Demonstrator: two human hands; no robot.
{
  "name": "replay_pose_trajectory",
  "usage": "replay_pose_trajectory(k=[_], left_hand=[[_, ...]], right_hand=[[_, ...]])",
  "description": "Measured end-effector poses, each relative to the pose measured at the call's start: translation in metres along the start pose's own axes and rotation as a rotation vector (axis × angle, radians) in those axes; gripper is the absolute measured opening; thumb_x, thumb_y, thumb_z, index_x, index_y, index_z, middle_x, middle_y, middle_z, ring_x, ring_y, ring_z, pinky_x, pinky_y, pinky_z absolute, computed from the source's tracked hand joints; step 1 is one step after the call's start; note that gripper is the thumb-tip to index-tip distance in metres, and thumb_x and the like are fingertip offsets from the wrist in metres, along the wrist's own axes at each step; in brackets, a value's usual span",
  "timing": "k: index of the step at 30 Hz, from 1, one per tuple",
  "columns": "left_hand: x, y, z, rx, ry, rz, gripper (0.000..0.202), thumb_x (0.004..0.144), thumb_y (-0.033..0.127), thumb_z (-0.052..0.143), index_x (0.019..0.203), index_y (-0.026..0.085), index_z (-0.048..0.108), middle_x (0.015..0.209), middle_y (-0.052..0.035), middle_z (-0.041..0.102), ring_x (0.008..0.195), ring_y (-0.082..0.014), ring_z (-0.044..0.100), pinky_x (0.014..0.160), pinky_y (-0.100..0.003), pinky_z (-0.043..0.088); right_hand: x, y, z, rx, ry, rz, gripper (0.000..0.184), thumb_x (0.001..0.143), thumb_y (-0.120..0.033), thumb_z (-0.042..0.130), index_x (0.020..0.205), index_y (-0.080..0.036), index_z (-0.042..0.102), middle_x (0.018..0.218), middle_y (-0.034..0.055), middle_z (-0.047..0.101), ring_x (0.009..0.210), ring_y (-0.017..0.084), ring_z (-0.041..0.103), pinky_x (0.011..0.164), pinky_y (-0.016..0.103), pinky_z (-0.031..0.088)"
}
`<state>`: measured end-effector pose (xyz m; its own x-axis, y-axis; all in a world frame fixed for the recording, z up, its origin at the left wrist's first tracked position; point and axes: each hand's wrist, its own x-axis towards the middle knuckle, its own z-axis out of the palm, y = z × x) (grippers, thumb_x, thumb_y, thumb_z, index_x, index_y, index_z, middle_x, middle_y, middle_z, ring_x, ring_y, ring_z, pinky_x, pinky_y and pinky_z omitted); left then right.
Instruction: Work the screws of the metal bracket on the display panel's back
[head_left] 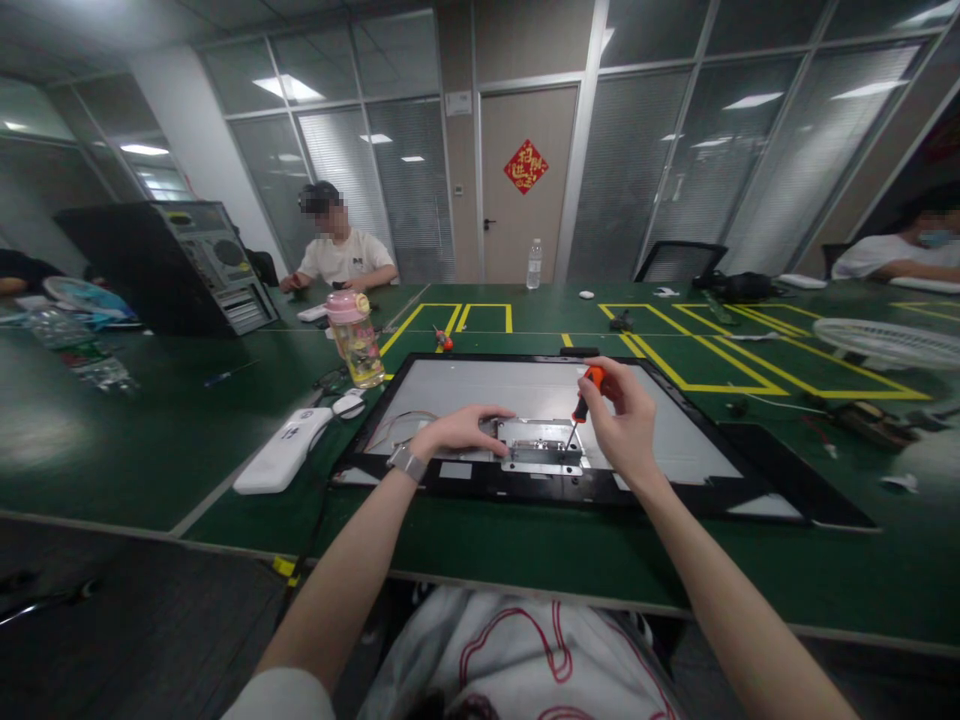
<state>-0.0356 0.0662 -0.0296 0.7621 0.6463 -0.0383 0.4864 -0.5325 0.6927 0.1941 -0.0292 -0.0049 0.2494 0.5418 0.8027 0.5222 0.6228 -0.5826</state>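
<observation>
A large flat display panel (442, 385) with a black frame lies on the green table. A silvery metal bracket (538, 430) with a dark bar across it sits at the panel's near middle. My right hand (626, 410) is closed around the orange-and-black handle of a screwdriver (582, 400). The screwdriver stands tilted, its tip down at the bracket's right end. My left hand (466, 430) lies at the bracket's left end, with thumb and fingers apart and their tips by its edge. Thin wires (405, 420) run over the panel left of that hand.
Left of the panel are a white case (283, 450) and a pink-lidded bottle (355, 340). A second screwdriver (444, 340) lies beyond the panel. A black computer tower (169, 265) stands far left. A person (341, 255) sits across the table. A racket (892, 340) lies right.
</observation>
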Motion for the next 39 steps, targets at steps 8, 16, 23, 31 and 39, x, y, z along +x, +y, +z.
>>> replay_pose_trajectory(k=[8, 16, 23, 31, 39], left_hand=[[0.000, -0.001, -0.001, 0.009, 0.000, -0.004, 0.077, 0.063, 0.054, 0.074, 0.131, 0.026, 0.051, 0.139, -0.0074, 0.048, 0.127, -0.0294, 0.044, 0.106, -0.040, 0.032], [-0.002, 0.003, -0.001, 0.002, 0.001, -0.016, 0.077, 0.063, 0.054, 0.074, 0.130, 0.026, 0.051, 0.139, -0.0064, 0.048, 0.127, -0.0293, 0.043, 0.107, -0.039, 0.031], [-0.002, 0.005, -0.001, -0.011, 0.003, -0.021, 0.076, 0.062, 0.051, 0.075, 0.129, 0.025, 0.052, 0.138, -0.0063, 0.049, 0.126, -0.0288, 0.045, 0.106, -0.038, 0.032], [-0.002, 0.006, -0.001, -0.015, -0.001, -0.014, 0.075, 0.063, 0.051, 0.075, 0.129, 0.024, 0.052, 0.138, -0.0072, 0.049, 0.126, -0.0290, 0.045, 0.105, -0.038, 0.032], [-0.001, 0.002, 0.000, -0.014, 0.005, -0.006, 0.074, 0.062, 0.050, 0.075, 0.128, 0.025, 0.053, 0.136, -0.0071, 0.051, 0.124, -0.0285, 0.046, 0.104, -0.039, 0.033]], right_hand=[[-0.002, -0.001, 0.002, 0.030, -0.049, 0.013, 0.020, 0.085, -0.025, 0.056, 0.105, -0.023, 0.059, 0.094, 0.0046, 0.061, 0.078, 0.017, 0.059, 0.073, 0.035, 0.049], [0.004, -0.001, 0.000, 0.383, -0.219, 0.173, 0.027, 0.093, -0.031, 0.041, 0.118, -0.027, 0.053, 0.098, 0.0048, 0.061, 0.079, 0.016, 0.062, 0.074, 0.035, 0.051], [0.007, 0.012, -0.002, 0.525, -0.106, 0.299, 0.015, 0.083, -0.035, 0.060, 0.095, -0.027, 0.066, 0.085, 0.0011, 0.063, 0.081, 0.017, 0.062, 0.076, 0.034, 0.051], [0.011, 0.002, -0.003, 0.674, -0.114, 0.386, 0.018, 0.081, -0.040, 0.062, 0.091, -0.026, 0.066, 0.086, 0.0020, 0.065, 0.082, 0.017, 0.063, 0.083, 0.038, 0.050], [0.008, 0.010, -0.003, 0.607, -0.057, 0.376, 0.015, 0.073, -0.035, 0.070, 0.084, -0.027, 0.065, 0.083, -0.0013, 0.060, 0.079, 0.014, 0.060, 0.080, 0.031, 0.050]])
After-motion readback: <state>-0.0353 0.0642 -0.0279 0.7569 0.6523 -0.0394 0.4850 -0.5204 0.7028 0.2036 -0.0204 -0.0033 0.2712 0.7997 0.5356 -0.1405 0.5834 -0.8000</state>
